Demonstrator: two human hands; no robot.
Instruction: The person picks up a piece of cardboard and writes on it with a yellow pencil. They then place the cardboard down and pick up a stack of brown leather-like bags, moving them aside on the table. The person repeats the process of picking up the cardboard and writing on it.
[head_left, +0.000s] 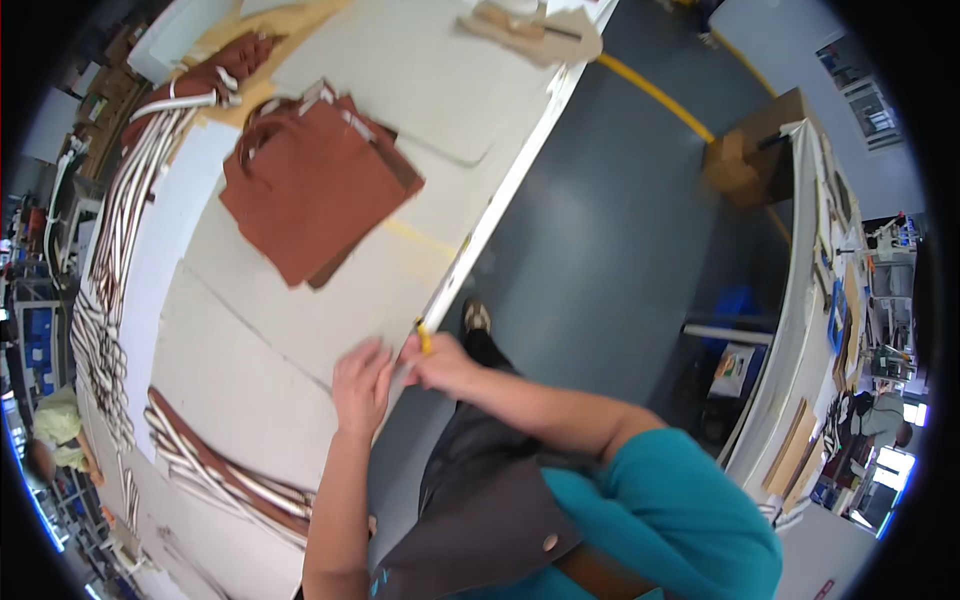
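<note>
My right hand (439, 364) grips a small yellow and black hand tool (424, 337) at the table's near edge; its exact kind is not clear. Close beside it, my left hand (363, 382) is over the edge of the pale worktable (285, 330), its fingers blurred and partly bent. Whether anything is between those fingers cannot be seen. Farther up the table lies a stack of reddish-brown cut panels (319, 187), with loops of brown strap on its left side.
Bundles of brown and white strips (225, 480) lie left of my forearm, and more strips (139, 217) run along the far side. Beige cut pieces (536, 34) rest at the table's end. Cardboard boxes (750, 161) stand by another table (795, 300) across the aisle. A person (60, 427) is at left.
</note>
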